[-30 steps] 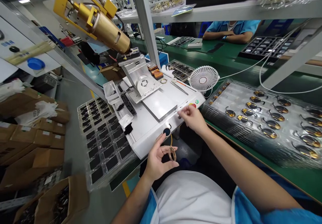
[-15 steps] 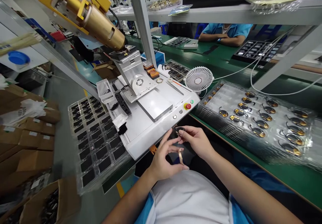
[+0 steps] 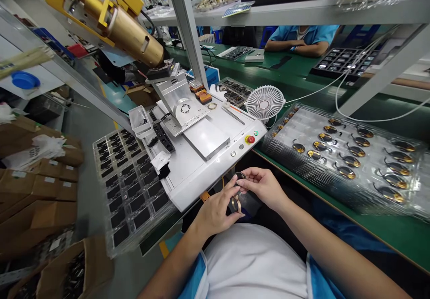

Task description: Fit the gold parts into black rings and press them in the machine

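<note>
Disc [image 3: 240,175] dark, round; ring [image 3: 238,204] gold-coloured, slim.

Green bench [image 3: 302,78] under stacked clear trays [image 3: 312,131], a black compartment tray [image 3: 331,76] and a small white box [image 3: 254,58].

Forearms [image 3: 312,231] reach forward, left grip [image 3: 215,211] and right grip [image 3: 265,188] pinching, fingertips [image 3: 232,181] perhaps touching.

ahead of right hand [image 3: 264,189]: passage open over machine front panel [image 3: 201,180]; metal fixture [image 3: 178,97] blocks beyond, fan [image 3: 265,103] at right.
</note>
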Demonstrator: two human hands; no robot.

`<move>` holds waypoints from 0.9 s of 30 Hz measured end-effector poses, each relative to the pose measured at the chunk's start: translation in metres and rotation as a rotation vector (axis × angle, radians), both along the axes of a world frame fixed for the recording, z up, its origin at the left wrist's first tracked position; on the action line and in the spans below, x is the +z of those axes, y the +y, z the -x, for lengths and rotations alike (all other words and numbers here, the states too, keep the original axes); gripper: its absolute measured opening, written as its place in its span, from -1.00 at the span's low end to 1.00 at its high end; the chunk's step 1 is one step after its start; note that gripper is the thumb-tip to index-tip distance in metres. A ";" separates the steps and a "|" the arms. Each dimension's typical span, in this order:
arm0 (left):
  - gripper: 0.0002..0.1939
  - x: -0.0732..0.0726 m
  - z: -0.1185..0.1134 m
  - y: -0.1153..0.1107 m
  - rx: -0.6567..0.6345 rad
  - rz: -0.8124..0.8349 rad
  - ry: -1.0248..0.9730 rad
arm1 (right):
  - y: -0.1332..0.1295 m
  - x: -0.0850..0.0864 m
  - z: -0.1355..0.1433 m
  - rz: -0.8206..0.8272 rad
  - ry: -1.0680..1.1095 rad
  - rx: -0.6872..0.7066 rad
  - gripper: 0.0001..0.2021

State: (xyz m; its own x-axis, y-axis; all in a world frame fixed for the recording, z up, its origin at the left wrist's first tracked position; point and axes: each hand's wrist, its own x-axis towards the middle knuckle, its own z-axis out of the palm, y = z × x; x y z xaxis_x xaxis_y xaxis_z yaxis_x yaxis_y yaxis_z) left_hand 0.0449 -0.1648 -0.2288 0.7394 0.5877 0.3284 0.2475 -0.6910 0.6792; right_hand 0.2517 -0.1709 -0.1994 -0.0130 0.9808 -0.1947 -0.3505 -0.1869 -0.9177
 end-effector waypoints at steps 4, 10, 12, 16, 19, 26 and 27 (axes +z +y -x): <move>-0.07 -0.003 -0.002 0.000 -0.008 0.251 -0.278 | -0.003 0.002 0.003 0.046 0.014 -0.056 -0.55; -0.51 -0.009 -0.009 0.005 0.125 0.729 -0.789 | -0.005 0.014 0.006 0.145 0.030 0.052 -0.55; -0.49 -0.011 -0.011 0.006 0.155 0.794 -0.852 | -0.008 0.017 0.011 0.202 0.049 0.081 -0.56; -0.47 -0.016 -0.012 0.005 0.144 0.856 -0.869 | -0.013 0.020 0.026 0.252 0.109 0.056 -0.55; -0.45 -0.019 -0.011 0.004 0.149 0.855 -0.863 | -0.017 0.020 0.035 0.210 0.055 0.001 -0.59; -0.42 -0.024 -0.009 0.003 0.171 0.777 -0.890 | -0.020 0.022 0.045 0.090 -0.069 -0.048 -0.66; -0.42 -0.025 -0.009 0.003 0.173 0.767 -0.892 | -0.020 0.022 0.046 0.085 -0.073 -0.048 -0.66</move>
State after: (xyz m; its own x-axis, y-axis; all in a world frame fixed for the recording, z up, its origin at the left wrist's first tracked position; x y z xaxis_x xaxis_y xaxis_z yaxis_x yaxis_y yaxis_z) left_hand 0.0538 -0.1620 -0.2533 0.3193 0.9251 0.2057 -0.4726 -0.0326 0.8806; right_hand 0.2061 -0.1910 -0.1772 0.0504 0.9599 -0.2757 -0.2934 -0.2496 -0.9228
